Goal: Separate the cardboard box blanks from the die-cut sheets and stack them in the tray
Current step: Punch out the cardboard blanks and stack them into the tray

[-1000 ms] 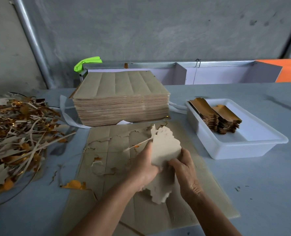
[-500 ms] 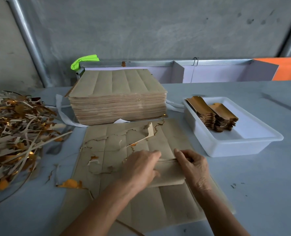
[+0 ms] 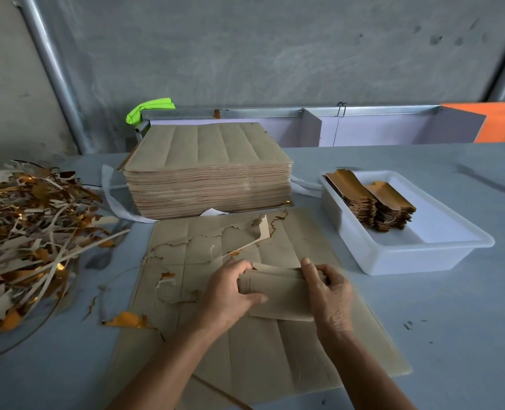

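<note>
Bundle of blanks (image 3: 277, 287) now lifted a bit vs 0.5 s ago — left hand (image 3: 230, 294) & right hand (image 3: 329, 291) both clamp its ends over die-cut sheet (image 3: 245, 350).

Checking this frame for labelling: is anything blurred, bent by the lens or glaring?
Head view: right hand slightly motion-blurred; wall pipe bowed by the wide lens; gold scrap pile throws small glints; light soft, shadows faint under the tray.

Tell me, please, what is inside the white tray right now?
The white tray holds two stacks of gold-faced box blanks at its far-left end, leaning together. The remaining floor is bare. Whatever lies beneath the stacks is covered.
</note>
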Available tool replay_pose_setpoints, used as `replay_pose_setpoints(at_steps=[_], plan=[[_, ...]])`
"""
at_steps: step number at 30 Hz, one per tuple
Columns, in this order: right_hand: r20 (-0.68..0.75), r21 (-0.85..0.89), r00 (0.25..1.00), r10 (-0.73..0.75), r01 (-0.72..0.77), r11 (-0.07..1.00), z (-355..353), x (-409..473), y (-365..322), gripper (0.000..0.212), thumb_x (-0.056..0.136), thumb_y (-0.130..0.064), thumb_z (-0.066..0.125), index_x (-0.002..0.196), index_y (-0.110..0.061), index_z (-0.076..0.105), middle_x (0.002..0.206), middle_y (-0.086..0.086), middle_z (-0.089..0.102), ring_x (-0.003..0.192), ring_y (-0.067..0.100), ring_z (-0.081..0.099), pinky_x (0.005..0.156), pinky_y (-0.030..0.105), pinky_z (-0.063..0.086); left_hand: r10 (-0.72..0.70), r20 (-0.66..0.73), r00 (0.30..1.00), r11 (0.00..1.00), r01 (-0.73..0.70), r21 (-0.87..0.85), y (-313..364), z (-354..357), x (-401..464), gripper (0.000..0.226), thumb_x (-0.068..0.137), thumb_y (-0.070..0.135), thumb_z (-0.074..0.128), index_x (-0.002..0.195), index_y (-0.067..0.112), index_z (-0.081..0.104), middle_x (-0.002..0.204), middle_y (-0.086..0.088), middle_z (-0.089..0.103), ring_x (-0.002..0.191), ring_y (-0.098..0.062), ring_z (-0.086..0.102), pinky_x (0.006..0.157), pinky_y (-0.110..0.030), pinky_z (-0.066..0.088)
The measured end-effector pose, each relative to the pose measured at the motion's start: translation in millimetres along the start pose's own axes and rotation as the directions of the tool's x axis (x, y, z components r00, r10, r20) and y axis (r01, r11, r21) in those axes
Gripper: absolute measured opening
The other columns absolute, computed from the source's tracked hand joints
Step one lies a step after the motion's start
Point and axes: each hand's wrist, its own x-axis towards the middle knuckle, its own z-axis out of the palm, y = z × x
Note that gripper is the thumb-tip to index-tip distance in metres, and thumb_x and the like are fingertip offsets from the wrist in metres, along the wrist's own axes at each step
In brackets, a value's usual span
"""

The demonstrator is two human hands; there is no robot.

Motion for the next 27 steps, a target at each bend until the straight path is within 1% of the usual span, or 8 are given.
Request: replay_pose_setpoints(at_steps=[4,8,12,16,21,24,26,27], plan=[[0.005,0.01,1.0,0.019,-0.019,1.0,5.8,-4.2,0.4,0.031,0.09,-0.037,0.059,0.073,-0.012,0.063,0.074,0.001,0.06,0.072,0.011,0.052,0.058,0.023,0.036,-0.056,0.02,0.998,0.981,0.058,-0.186,-1.2,7.6,-8.8,0.054,0.063,0.003,0.084,0.083,0.035,0.045,0.077,0.02,0.059,0.067,0.017,0.055,0.064,-0.002,0.042],[0.029,0.089,0.994,0.103,-0.105,0.99,3.7,-4.3,-4.8,0.033,0.09,-0.034,0.06,0.064,-0.014,0.061,0.071,0.004,0.058,0.072,0.014,0.049,0.062,0.026,0.036,-0.041,-0.022,0.999,0.983,0.037,-0.179,-4.2,6.9,-9.9,0.065,0.063,0.004,0.083,0.109,0.036,0.05,0.091,0.002,0.064,0.082,-0.01,0.059,0.073,-0.017,0.047],[0.041,0.154,0.977,0.21,-0.214,0.965,2.2,-3.9,-9.3,0.025,0.087,-0.02,0.061,0.064,-0.012,0.06,0.07,0.004,0.057,0.072,0.016,0.048,0.062,0.029,0.037,-0.003,0.029,1.0,0.955,0.012,-0.296,-3.7,7.3,-11.6,0.043,0.069,-0.006,0.076,0.089,0.027,0.059,0.082,-0.002,0.069,0.079,-0.015,0.064,0.074,-0.026,0.052],[0.191,0.189,0.895,0.403,-0.436,0.88,-12.9,6.7,-14.5,0.004,0.084,-0.008,0.059,0.087,-0.008,0.061,0.09,0.012,0.06,0.081,0.021,0.054,0.07,0.031,0.046,0.233,-0.071,0.97,0.967,-0.239,-0.085,-5.8,4.4,-16.7,0.019,0.072,0.001,0.077,0.079,0.009,0.062,0.07,-0.008,0.064,0.063,-0.016,0.06,0.06,-0.028,0.048],[0.409,0.166,0.714,0.568,-0.67,0.723,-34.4,16.5,-28.4,0.031,0.076,0.0,0.068,0.103,0.001,0.053,0.1,0.024,0.06,0.074,0.033,0.069,0.056,0.037,0.057,0.641,-0.179,0.747,0.767,-0.61,0.202,7.4,0.6,-17.2,0.011,0.074,-0.003,0.068,0.077,0.006,0.063,0.08,-0.006,0.067,0.074,-0.018,0.066,0.069,-0.031,0.054],[0.43,0.122,0.673,0.602,-0.704,0.7,-35.3,12.9,-29.0,0.036,0.074,0.006,0.067,0.106,-0.001,0.051,0.105,0.025,0.058,0.073,0.033,0.068,0.044,0.033,0.055,0.768,-0.121,0.629,0.617,-0.675,0.404,13.2,3.2,-17.3,0.016,0.084,0.007,0.058,0.072,0.004,0.067,0.084,-0.008,0.069,0.08,-0.02,0.067,0.075,-0.033,0.056],[0.393,0.166,0.705,0.59,-0.685,0.709,-34.9,11.5,-24.4,0.028,0.078,0.007,0.065,0.102,0.0,0.053,0.102,0.022,0.056,0.079,0.03,0.062,0.044,0.034,0.055,0.746,-0.128,0.654,0.635,-0.64,0.433,10.2,3.9,-17.4,0.018,0.083,0.001,0.053,0.084,0.005,0.07,0.099,-0.009,0.068,0.096,-0.022,0.064,0.087,-0.037,0.052],[0.382,0.2,0.731,0.565,-0.662,0.722,-35.0,11.6,-22.1,0.025,0.08,0.007,0.064,0.101,-0.001,0.054,0.103,0.02,0.055,0.082,0.03,0.06,0.048,0.037,0.055,0.688,-0.17,0.705,0.698,-0.581,0.418,8.4,3.3,-17.6,0.028,0.08,-0.009,0.052,0.096,0.006,0.069,0.11,-0.009,0.065,0.107,-0.022,0.06,0.096,-0.037,0.048]])
